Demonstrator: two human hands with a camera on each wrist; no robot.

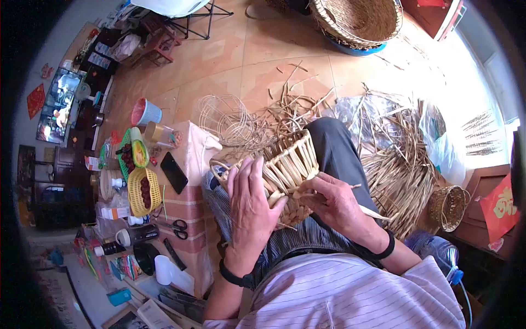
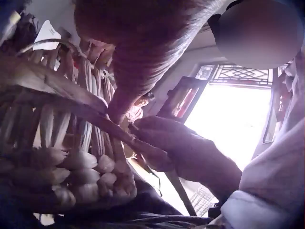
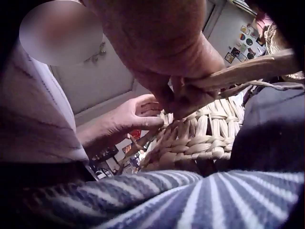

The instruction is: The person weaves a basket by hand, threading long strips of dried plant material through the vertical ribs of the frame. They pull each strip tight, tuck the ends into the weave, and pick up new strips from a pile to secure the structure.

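Observation:
A half-woven straw basket lies tilted on the person's lap, with twisted plaits and open upright bundles on its side. My left hand holds its near side, fingers raised along it and thumb at the woven edge. Close beside that thumb, my right hand pinches a flat straw strand at the basket's edge. The strand's loose end sticks out past the right wrist in the head view. In the left wrist view, thick plaited rows show below the uprights. The right fingertips partly cover the weaving point.
Loose straw is heaped on the floor to the right. At left, a table bears scissors, a phone and a yellow basket. A wire frame stands ahead, a large woven basket farther back.

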